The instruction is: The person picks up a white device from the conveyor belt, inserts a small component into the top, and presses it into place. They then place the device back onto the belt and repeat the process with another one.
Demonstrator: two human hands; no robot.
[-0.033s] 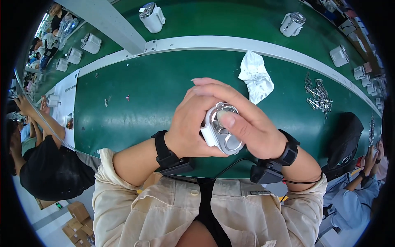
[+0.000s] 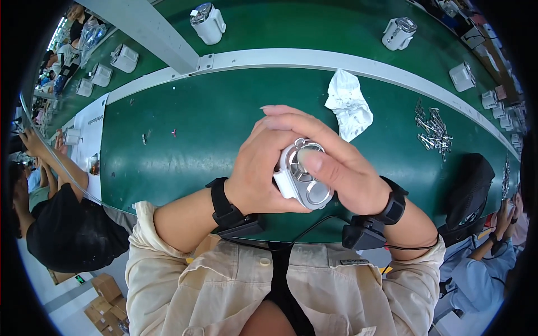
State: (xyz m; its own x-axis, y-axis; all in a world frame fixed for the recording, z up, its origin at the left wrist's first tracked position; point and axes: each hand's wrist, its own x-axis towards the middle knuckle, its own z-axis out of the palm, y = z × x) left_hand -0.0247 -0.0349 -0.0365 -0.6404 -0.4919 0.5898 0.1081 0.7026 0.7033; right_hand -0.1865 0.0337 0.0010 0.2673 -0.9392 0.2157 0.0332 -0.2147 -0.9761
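Just above the near edge of the green work surface, my two hands hold a white device with a shiny silver top [image 2: 319,194]. My left hand [image 2: 255,171] wraps round its left side, by a white handle-like part. Across the far side curl the fingers of my right hand [image 2: 350,171], and its thumb presses on the round silver part of the top. The palms and fingers hide most of the device's body. Both wrists carry black straps with dark box-shaped units.
Beyond my hands lies a crumpled white cloth [image 2: 348,106]. A heap of small metal parts [image 2: 434,131] is at right, near a black bag [image 2: 471,190]. White units [image 2: 208,25] stand beyond the white rail [image 2: 269,57]. Co-workers sit left and right.
My right thumb has shifted very slightly on the silver top. Both hands keep their hold, and the things around them stay in place.
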